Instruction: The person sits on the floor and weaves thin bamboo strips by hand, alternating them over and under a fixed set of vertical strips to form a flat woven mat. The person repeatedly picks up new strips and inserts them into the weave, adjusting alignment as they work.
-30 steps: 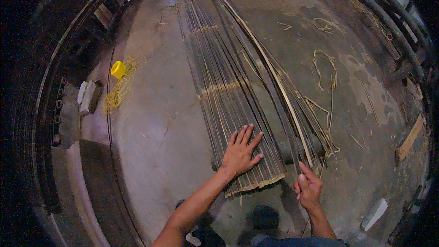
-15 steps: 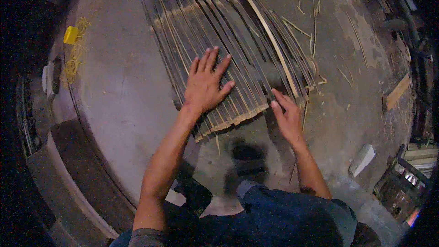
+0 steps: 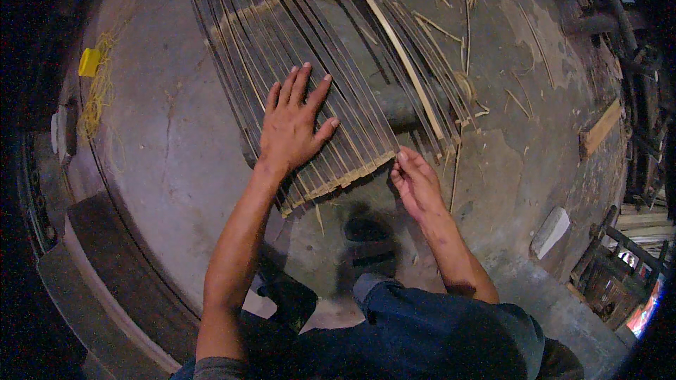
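Long thin strips (image 3: 232,63), bamboo by the look of them, lie side by side over the floor, their near ends forming a ragged pale edge. Across this row my left hand (image 3: 290,123) rests flat, fingers stretched out and thumb apart. At the right corner of that edge, my right hand (image 3: 420,186) pinches the end of a strip between thumb and fingertips. To its right is a looser group of strips, including a wider pale strip (image 3: 403,49). A lighter band (image 3: 264,8) crosses the row farther away.
A yellow piece (image 3: 89,62) with tangled yellow string (image 3: 96,109) lies at the left. Loose slivers (image 3: 467,28) are scattered on the right. Beyond them are a wooden block (image 3: 601,129) and a whitish block (image 3: 550,233). A dark ledge (image 3: 105,239) curves along the lower left.
My right hand has moved slightly left and down, its fingers closing on a strip's end at the row's corner. My left hand stays flat on the strips. The whole view has shifted a little.
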`<state>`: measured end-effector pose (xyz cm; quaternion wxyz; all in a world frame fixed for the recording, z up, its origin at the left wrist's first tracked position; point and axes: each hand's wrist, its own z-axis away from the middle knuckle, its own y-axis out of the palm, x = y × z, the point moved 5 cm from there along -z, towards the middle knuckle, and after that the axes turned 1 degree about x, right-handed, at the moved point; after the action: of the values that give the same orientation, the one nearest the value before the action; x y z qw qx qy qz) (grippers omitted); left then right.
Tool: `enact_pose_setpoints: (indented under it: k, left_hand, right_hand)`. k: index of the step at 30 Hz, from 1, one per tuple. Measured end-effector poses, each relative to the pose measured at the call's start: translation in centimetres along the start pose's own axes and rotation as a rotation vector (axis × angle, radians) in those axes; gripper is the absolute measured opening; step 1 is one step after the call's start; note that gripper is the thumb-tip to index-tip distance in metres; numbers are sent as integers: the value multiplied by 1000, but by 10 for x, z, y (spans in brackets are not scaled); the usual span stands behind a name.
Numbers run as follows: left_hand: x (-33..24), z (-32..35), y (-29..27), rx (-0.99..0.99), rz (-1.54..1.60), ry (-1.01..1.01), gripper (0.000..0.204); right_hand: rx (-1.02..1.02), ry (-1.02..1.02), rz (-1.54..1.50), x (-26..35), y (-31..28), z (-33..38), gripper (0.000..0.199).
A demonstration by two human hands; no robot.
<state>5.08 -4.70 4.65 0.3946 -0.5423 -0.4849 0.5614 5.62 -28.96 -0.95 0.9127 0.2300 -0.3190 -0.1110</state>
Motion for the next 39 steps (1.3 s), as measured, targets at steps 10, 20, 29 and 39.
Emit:
enact_pose_setpoints:
  k: [10,20,29,39]
  left_hand:
    - [-6,-3,2,-15,5,6,63]
    - [13,4,-4,-99,129,27,57]
    - [91,61,-26,-497,1258,-846,39]
    - [134,87,16,-364,1146,-907,41]
  right_hand:
    - [-69,-88,112,11,-6,-3,24]
    - [442,-245,385,12,70,59,31]
    - [593,-34,770,-95,100,56,29]
    - [400,483,422,-143,86,60,25]
